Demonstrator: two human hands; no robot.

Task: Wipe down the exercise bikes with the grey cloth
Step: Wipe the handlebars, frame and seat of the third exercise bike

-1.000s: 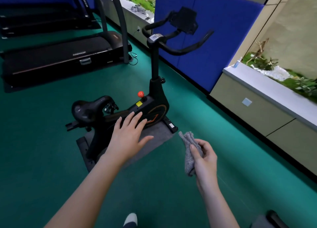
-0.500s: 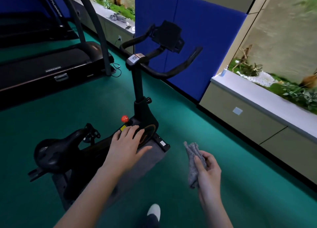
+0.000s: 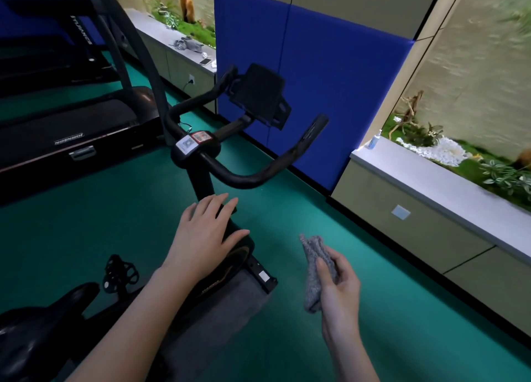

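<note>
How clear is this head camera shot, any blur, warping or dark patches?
Head view: the beige wall at upper right is motion-smeared; the left hand, right hand, grey cloth and handlebars look fairly sharp; the wide lens tilts the blue wall panel; the saddle at lower left sits in shadow.

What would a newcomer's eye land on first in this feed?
The black exercise bike fills the centre, its curved handlebars standing out against the blue wall padding behind. Low in view, the left hand is spread open over the bike's body, while the right hand grips the bunched grey cloth to the right of the bike, off its surface. A treadmill sits at upper left.
</note>
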